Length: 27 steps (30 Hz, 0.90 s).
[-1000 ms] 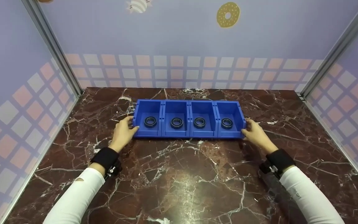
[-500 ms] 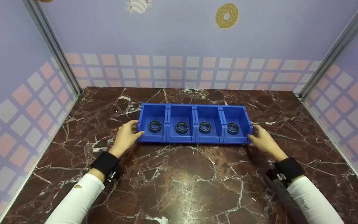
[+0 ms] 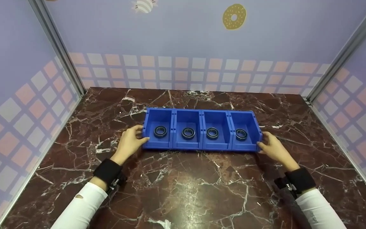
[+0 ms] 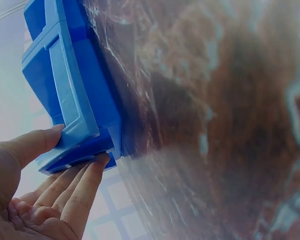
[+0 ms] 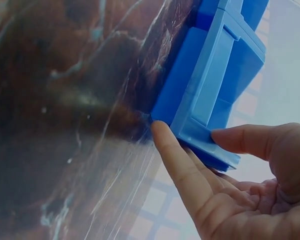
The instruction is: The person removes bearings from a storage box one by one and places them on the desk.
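In the head view, several blue storage bins are joined side by side in a row on the table. A bearing, a dark ring with a shiny rim, lies flat in the leftmost bin; each other bin also holds one, such as the bearing at the far right. My left hand grips the row's left end, its thumb on the front corner and its fingers along the outer side. At the opposite end my right hand holds the rightmost bin the same way, thumb in front, fingers against the side wall.
The dark red marble-patterned table extends in front of the bins and to both sides. Behind it stands a purple wall with checks and a donut print. Side panels meet it at metal posts.
Both hands have drawn the row of bins toward me and somewhat to the right, the bearings moving along inside. The grip at each end stays the same.
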Available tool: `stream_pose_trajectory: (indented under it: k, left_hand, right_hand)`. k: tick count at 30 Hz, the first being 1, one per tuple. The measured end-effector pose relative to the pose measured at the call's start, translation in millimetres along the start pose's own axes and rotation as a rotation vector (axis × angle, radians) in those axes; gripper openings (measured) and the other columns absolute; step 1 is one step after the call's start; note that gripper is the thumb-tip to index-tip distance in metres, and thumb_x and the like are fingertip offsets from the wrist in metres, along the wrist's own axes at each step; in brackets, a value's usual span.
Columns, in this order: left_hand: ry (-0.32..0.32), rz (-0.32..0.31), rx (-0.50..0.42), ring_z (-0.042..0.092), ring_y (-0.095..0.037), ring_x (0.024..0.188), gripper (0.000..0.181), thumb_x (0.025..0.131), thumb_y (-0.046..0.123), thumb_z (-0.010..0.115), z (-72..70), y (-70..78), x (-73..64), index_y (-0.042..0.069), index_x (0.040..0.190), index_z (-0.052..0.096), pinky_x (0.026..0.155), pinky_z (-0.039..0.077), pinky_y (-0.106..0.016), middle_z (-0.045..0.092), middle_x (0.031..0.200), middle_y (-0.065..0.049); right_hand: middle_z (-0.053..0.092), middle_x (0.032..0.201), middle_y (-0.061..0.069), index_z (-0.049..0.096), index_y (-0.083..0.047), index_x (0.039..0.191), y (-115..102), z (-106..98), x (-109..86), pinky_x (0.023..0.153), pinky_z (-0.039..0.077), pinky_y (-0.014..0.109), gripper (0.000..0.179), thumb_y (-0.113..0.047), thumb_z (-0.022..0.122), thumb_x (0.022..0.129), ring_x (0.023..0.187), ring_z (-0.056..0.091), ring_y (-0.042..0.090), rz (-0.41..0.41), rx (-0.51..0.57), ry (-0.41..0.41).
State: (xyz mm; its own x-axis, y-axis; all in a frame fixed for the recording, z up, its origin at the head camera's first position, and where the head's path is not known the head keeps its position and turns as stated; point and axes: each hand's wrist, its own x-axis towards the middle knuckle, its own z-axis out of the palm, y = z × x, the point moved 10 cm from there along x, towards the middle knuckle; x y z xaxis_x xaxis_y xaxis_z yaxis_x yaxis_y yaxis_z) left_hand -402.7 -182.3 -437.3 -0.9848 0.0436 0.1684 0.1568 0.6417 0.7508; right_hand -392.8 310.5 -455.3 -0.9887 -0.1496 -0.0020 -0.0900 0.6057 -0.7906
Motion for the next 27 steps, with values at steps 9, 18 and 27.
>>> stream_pose_trajectory:
  k: [9,18,27]
  left_hand:
    - [0.016,-0.002,-0.004,0.069,-0.044,0.110,0.048,0.090,0.003,0.079,0.7,0.2,-8.0,-0.014,0.131,0.061,0.096,0.056,-0.052,0.067,0.122,-0.034]
    - [0.013,-0.015,-0.005,0.070,-0.044,0.108,0.050,0.090,0.006,0.079,0.5,-0.3,-13.9,-0.013,0.132,0.061,0.095,0.057,-0.052,0.067,0.122,-0.032]
    - [0.023,-0.033,-0.042,0.069,-0.044,0.110,0.051,0.090,0.005,0.080,-0.1,-2.9,-18.3,-0.013,0.133,0.060,0.096,0.056,-0.052,0.066,0.124,-0.034]
  right_hand:
    - [0.038,0.140,0.052,0.024,0.025,0.146,5,-2,-8.2,0.071,0.064,0.033,0.057,0.002,0.054,0.103,0.108,0.065,0.048,0.031,-0.017,-0.017]
    - [0.040,0.140,0.050,0.027,0.024,0.145,4,0,-15.8,0.072,0.064,0.033,0.054,0.003,0.053,0.103,0.097,0.070,0.039,0.032,-0.012,-0.003]
    - [0.039,0.141,0.050,0.026,0.025,0.145,4,2,-19.9,0.074,0.064,0.033,0.055,0.003,0.053,0.103,0.104,0.067,0.041,0.031,0.023,-0.005]
